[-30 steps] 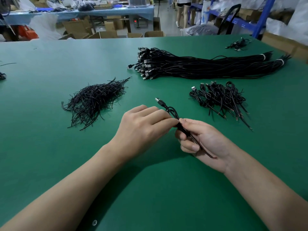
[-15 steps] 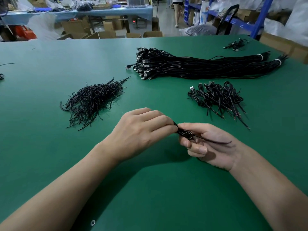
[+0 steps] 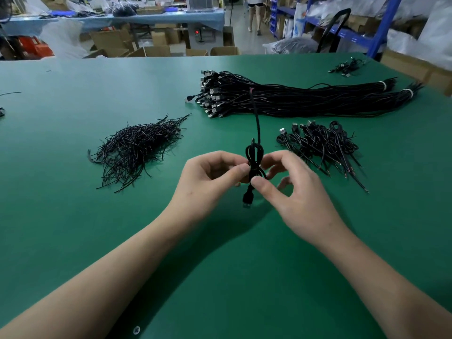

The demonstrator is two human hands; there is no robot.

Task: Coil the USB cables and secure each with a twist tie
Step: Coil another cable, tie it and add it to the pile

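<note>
A coiled black USB cable (image 3: 254, 155) stands upright between my hands above the green table (image 3: 73, 216). My left hand (image 3: 210, 182) pinches its middle from the left, and my right hand (image 3: 288, 189) pinches it from the right with thumb and fingers. The plug hangs down below my fingers, and one loose cable end sticks straight up. A pile of black twist ties (image 3: 137, 148) lies to the left. A small heap of coiled, tied cables (image 3: 320, 143) lies to the right. Behind it stretches a long bundle of straight cables (image 3: 293, 99).
A few more cables (image 3: 346, 67) lie near the far right corner of the table. Cardboard boxes (image 3: 156, 51), another table and blue shelving (image 3: 342, 33) stand beyond the far edge. A person's legs (image 3: 255, 15) show in the aisle.
The cable has turned from lying across my right fingers to standing upright between both hands, plug down. Both hands have risen and moved slightly away from me.
</note>
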